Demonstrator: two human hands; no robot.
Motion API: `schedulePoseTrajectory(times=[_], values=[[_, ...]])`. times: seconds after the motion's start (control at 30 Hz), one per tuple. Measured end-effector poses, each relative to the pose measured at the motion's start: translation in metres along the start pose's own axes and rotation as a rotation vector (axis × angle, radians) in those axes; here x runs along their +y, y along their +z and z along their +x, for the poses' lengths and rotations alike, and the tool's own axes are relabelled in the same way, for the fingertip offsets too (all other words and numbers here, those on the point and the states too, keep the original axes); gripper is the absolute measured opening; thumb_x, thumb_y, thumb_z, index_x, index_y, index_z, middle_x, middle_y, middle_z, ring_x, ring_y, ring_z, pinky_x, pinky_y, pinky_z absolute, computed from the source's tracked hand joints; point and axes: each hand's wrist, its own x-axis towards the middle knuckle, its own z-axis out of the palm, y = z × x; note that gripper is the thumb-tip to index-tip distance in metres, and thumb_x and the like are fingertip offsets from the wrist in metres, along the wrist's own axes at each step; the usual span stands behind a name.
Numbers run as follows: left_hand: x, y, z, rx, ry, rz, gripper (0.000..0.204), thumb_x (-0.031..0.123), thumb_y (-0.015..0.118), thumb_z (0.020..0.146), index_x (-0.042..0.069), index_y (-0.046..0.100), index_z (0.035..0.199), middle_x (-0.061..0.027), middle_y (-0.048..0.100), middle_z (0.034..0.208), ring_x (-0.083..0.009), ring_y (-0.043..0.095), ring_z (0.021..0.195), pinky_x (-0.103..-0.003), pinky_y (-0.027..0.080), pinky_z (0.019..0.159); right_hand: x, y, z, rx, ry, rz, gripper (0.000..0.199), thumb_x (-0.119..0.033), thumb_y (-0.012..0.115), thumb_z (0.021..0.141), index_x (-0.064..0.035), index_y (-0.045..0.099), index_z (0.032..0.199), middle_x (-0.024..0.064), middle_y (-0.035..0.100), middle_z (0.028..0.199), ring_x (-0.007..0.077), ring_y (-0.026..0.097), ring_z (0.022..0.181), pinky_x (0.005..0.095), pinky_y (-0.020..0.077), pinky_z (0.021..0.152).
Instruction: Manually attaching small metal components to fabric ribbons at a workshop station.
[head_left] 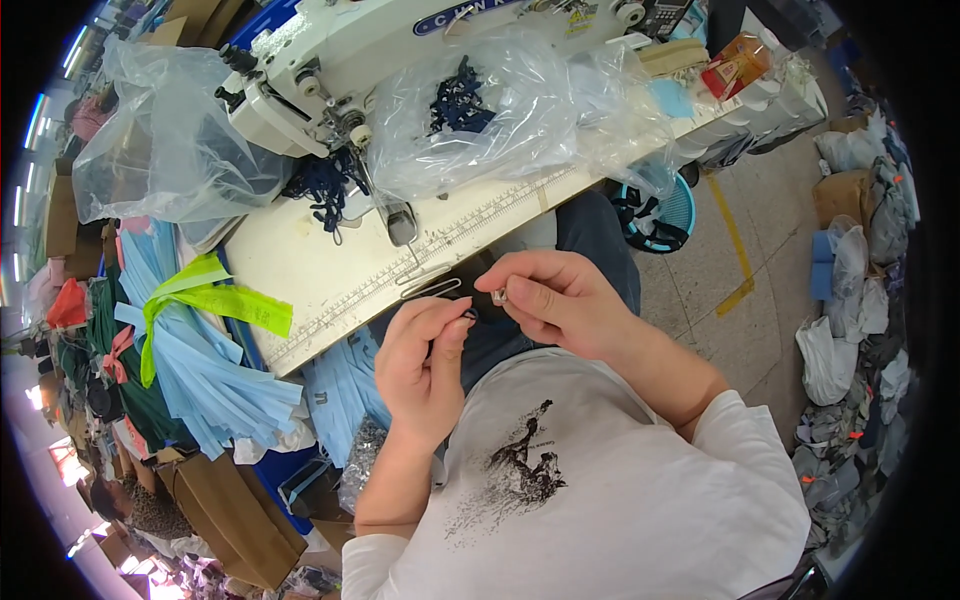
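Both my hands are raised in front of the table's near edge, close together. My left hand [420, 365] pinches a small dark loop [470, 314] between thumb and fingers; it looks like cord, but most of it is hidden. In the thumb and forefinger of my right hand [565, 300] is a small shiny metal piece [499, 297], too small to name. A slight gap separates the two pinches. Just beyond them, a bent wire frame [430, 285] sticks out from the table edge. Dark blue cord pieces [325, 190] lie heaped beside the sewing machine's needle area.
The white sewing machine [290, 105] stands on a pale table [300, 330] with a ruler strip. A clear plastic bag [540, 120] holds more dark blue pieces. Light blue fabric strips [200, 370] and a lime-green strip [250, 308] hang at left. A blue basket [678, 208] stands on the floor at right.
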Motion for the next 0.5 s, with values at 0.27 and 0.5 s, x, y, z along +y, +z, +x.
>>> schedulePoseTrajectory(times=[0.27,0.5], values=[[0.002,0.006,-0.004,0.069,-0.078,-0.186,0.016,-0.008,0.065,0.083,-0.004,0.063,0.098,-0.0125,0.064,0.09,-0.0169,0.061,0.078,-0.024,0.049,0.07,-0.007,0.006,-0.002,-0.051,0.055,0.049,0.015,-0.015,0.058,0.096,-0.0037,0.058,0.106,-0.0052,0.052,0.076,-0.001,0.035,0.055,0.0166,0.0234,0.043],[0.004,0.005,-0.001,0.005,0.039,-0.087,0.014,-0.01,0.066,0.079,-0.003,0.062,0.091,-0.0115,0.064,0.088,-0.0143,0.059,0.075,-0.023,0.047,0.067,-0.009,0.006,-0.004,-0.051,0.044,-0.035,0.017,-0.016,0.058,0.096,-0.0032,0.061,0.106,-0.0054,0.054,0.079,-0.0016,0.036,0.058,0.0161,0.0257,0.046]])
